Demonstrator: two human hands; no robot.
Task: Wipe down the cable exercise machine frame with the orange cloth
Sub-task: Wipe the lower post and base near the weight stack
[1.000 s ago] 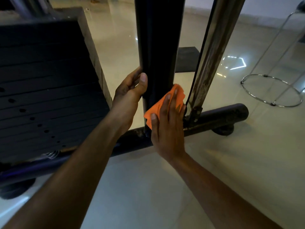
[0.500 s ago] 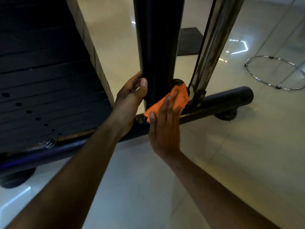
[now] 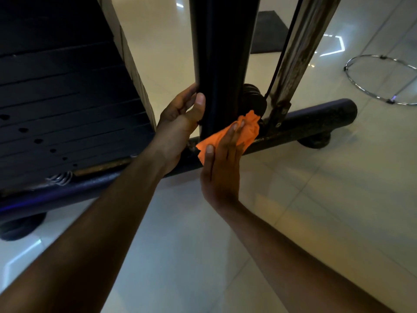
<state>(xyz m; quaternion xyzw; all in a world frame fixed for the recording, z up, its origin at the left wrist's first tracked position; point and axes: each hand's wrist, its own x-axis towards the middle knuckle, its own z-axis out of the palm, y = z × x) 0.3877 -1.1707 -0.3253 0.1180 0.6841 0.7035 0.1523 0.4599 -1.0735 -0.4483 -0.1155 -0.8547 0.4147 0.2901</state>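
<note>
The right hand lay flat and open, fingers straight, pressing the orange cloth against the foot of the black upright post where it met the horizontal base tube. The cloth lay under the fingers and spread out from the fingertips toward twelve and one o'clock, with a corner also showing at nine o'clock beside the thumb. The left hand, at ten o'clock from the right, formed a loose grip on the post's left edge, thumb on the near face and fingers curled behind it, holding nothing else. A chrome guide rod slanted up at one o'clock from the cloth, and the weight stack stood at nine o'clock on the tiled floor.
</note>
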